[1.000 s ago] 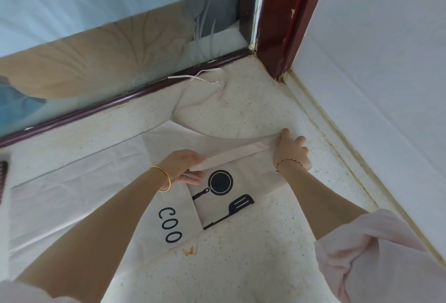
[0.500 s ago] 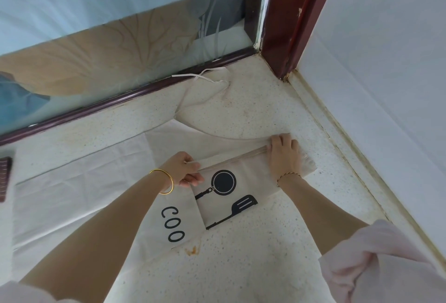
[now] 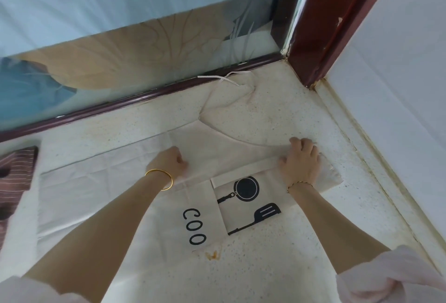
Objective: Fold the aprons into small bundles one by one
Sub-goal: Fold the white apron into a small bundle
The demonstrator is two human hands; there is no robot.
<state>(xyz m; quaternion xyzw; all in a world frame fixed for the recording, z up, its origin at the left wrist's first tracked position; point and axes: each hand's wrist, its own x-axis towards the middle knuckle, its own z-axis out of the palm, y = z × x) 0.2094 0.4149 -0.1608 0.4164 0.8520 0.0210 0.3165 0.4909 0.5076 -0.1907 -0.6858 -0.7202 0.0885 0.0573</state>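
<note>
The cream cotton apron, printed with a black pan and spatula, lies on the pale speckled stone surface, its white ties trailing toward the window frame. The right hand grips a narrow turned-over band at the apron's right end, fingers curled close together. The left hand sits on the same fold with fingers tucked under; blur hides whether it pinches or only presses. Judged from this, folding is early: one flap is laid over and most of the cloth is spread flat. A brown striped cloth lies at the left edge.
</note>
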